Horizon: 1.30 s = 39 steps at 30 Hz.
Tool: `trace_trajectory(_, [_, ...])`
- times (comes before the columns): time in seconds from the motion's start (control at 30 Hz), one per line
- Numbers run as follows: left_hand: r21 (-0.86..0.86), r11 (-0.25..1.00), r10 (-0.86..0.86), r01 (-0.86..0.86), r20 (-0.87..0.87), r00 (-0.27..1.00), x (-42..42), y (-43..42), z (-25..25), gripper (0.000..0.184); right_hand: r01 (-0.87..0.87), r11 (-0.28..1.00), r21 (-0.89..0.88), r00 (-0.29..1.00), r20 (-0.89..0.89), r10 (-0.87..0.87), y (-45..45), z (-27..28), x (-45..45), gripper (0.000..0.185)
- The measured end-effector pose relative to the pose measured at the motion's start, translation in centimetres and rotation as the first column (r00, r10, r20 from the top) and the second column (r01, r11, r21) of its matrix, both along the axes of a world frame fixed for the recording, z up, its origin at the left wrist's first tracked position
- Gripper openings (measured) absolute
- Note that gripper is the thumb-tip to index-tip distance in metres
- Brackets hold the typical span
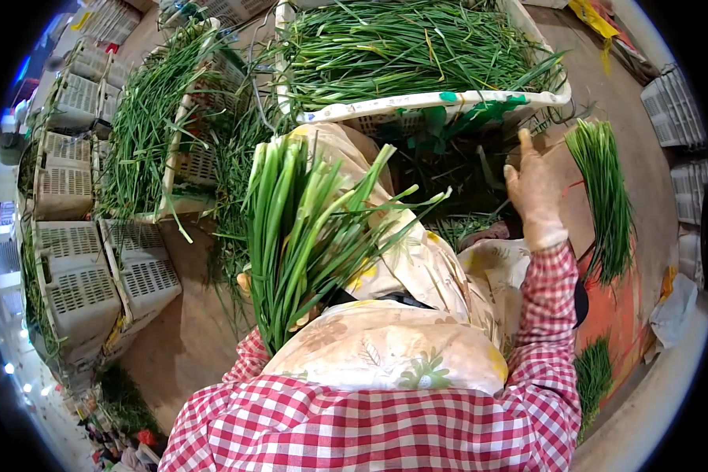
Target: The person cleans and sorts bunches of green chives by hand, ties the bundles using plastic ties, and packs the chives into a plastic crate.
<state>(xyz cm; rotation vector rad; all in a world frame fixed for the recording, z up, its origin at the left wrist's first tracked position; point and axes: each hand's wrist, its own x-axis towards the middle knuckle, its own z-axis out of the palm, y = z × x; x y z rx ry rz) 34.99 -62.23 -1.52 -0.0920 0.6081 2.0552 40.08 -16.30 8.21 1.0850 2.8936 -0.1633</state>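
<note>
Green-stalk bunch (291, 228) is up over the lap, left of centre, pale stem ends pointing far, darker leaf ends near. Several stalks splay out to the right.

Left hand (244, 282): mostly hidden behind the bunch, only bits of finger showing at its edges; reads as gripping the bunch low down. Exact finger placement: can't tell.

Right hand (536, 193): open, index finger extended toward the far side, thumb apart from it, nothing visible in the grasp. Sits right of the lap, between the far crate's near right corner and the right-hand bundle (602, 197). Not touching that bundle. Remaining fingers hard to make out.

Right-hand bundle lies with pale ends far, leaves fanning near. Second bundle (594, 376) lies nearer, beside the right sleeve (548, 291), partly hidden by it. Reddish sheet (617, 315) shows next to both.

Far crate (401, 102): white, full of loose stalks (409, 47) lying mostly crosswise, green plastic (484, 112) on its near rim. Left crate (171, 169): also heaped, stalks spilling over its right side. White slatted crates (79, 275) line the left of the brown floor (193, 291).

Patterned apron (385, 342) covers the lap.
</note>
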Motion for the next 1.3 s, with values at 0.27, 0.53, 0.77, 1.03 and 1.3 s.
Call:
trace_trajectory(0.27, [-0.009,1.0,-0.003,0.003,-0.014,1.0,-0.1,0.8,0.1,0.084,-0.649,0.76,-0.037,0.598,-0.643,0.479,-9.0,1.2,-1.1,0.051])
trace_trajectory(0.53, [0.002,1.0,0.003,-0.003,-0.019,1.0,-0.3,0.8,-0.1,0.085,-0.73,-0.012,-0.683,0.607,-0.656,0.448,-9.6,5.2,0.7,0.025])
trace_trajectory(0.77, [0.017,1.0,-0.009,0.009,-0.002,1.0,-0.4,0.7,0.0,0.086,-0.708,0.333,-0.622,0.352,-0.721,-0.597,-0.2,7.3,6.7,0.026])
trace_trajectory(1.03, [0.059,0.998,0.019,-0.018,-0.018,1.0,-0.8,1.3,0.5,0.087,-0.248,0.969,-0.002,0.895,-0.383,0.228,-0.3,-3.4,1.9,0.03])
trace_trajectory(1.3, [0.138,0.988,0.065,-0.065,0.004,0.998,-0.2,2.2,0.3,0.088,-0.222,0.845,-0.487,0.838,-0.538,-0.09,-5.4,-3.8,-3.3,0.022])
